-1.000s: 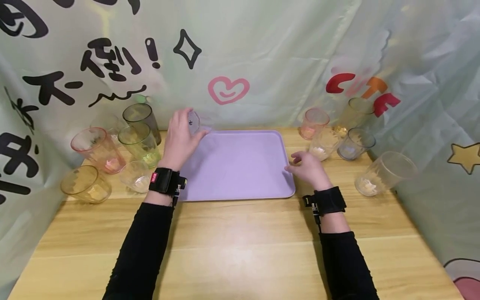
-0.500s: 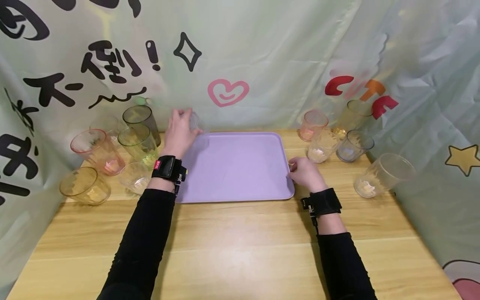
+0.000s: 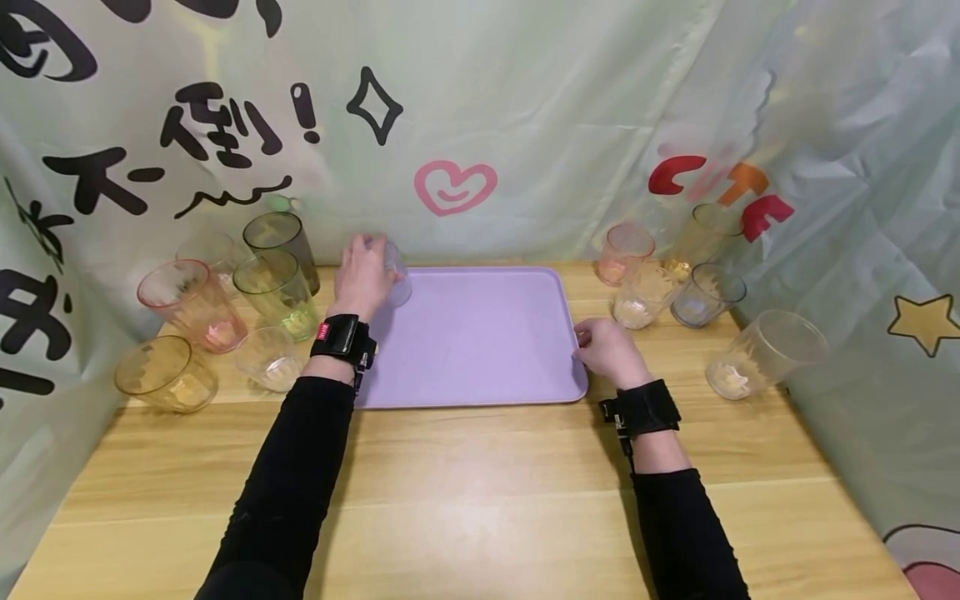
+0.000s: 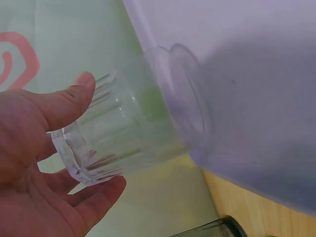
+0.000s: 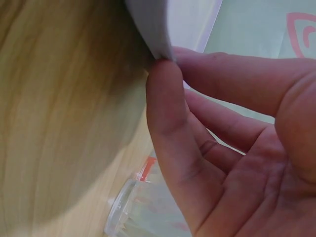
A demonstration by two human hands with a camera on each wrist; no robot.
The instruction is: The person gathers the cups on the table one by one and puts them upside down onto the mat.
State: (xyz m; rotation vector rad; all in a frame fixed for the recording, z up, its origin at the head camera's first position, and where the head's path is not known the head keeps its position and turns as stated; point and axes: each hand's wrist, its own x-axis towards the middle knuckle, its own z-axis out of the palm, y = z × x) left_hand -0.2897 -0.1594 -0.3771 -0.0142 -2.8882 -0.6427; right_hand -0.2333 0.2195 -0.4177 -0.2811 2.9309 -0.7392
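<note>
My left hand (image 3: 362, 279) grips a clear glass (image 4: 133, 113) by its faceted base, thumb on one side and fingers on the other. The glass is upside down, its rim right at the surface of the lilac tray (image 3: 472, 333), in the far left corner. Much of the glass is hidden behind the hand in the head view. At the tray's right side my right hand (image 3: 611, 354) pinches the edge between thumb and index finger (image 5: 165, 98), as the right wrist view shows.
Several glasses stand left of the tray, among them a green one (image 3: 279, 292), a red one (image 3: 197, 308) and an amber one (image 3: 168, 375). More stand to the right, including a small pink one (image 3: 625, 254) and a tall clear one (image 3: 765, 354). A printed curtain (image 3: 562, 125) hangs behind the table (image 3: 480, 500).
The glass in my left hand has come down from above the tray, from tilted to rim-down at the corner. My right hand has moved in to pinch the tray's edge.
</note>
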